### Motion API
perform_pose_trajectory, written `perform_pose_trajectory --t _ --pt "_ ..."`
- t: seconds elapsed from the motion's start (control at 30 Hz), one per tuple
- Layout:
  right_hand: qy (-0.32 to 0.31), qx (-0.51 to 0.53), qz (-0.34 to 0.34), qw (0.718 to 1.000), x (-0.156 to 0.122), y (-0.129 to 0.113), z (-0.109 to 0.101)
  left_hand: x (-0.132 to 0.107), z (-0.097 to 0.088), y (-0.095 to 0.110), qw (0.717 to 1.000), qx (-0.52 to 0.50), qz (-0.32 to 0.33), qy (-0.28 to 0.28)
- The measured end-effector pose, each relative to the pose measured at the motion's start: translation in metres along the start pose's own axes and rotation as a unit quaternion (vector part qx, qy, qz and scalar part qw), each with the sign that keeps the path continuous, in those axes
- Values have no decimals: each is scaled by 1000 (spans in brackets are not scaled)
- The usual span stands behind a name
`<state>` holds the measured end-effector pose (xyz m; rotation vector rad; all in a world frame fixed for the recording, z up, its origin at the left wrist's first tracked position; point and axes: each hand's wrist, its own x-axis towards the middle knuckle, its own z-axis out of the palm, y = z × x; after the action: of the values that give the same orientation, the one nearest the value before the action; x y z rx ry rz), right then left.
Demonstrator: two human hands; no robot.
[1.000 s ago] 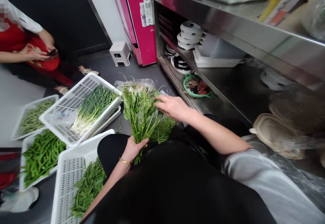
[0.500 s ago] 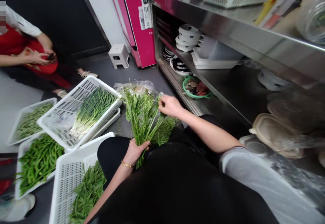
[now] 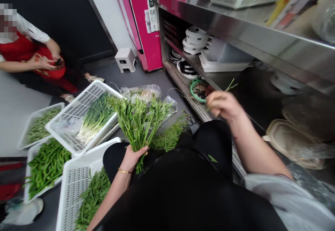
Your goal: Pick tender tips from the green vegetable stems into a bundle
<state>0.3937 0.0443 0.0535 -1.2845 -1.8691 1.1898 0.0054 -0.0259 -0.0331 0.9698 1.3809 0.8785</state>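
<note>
My left hand is closed round the stems of a bunch of leafy greens, held upright over my lap. My right hand is raised to the right, away from the bunch, fingers pinched on a thin green stem that sticks up past them. It hovers near a green bowl on the low steel shelf. A pile of fine green trimmings lies on the floor by my knee.
White baskets hold scallions, green beans, more beans and leafy greens. A plastic bag lies on the floor. A person in red squats at the left with a phone. Steel shelves hold dishes; a white stool stands by a pink machine.
My right hand left the top of the bunch and swung right and up with a plucked stem. The left hand tilted the bunch slightly left.
</note>
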Motion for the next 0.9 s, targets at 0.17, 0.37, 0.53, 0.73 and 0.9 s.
perform_pose_trajectory --t 0.17,0.37,0.53,0.73,0.9 --pt "-320 -141 -17 937 3 -12 97 1 5 -2 998 -57 -13 0" --pt "130 -136 -228 955 54 -62 73 -5 9 4 995 -94 -27 -18" --pt "-34 -155 -142 977 107 -48 59 -9 5 4 997 -69 -16 -37" --pt "-158 -46 -16 986 96 -24 52 -8 -5 -3 999 -12 3 -46" --pt "-114 -43 -30 992 73 -22 31 -3 -6 -1 999 -10 4 -48"
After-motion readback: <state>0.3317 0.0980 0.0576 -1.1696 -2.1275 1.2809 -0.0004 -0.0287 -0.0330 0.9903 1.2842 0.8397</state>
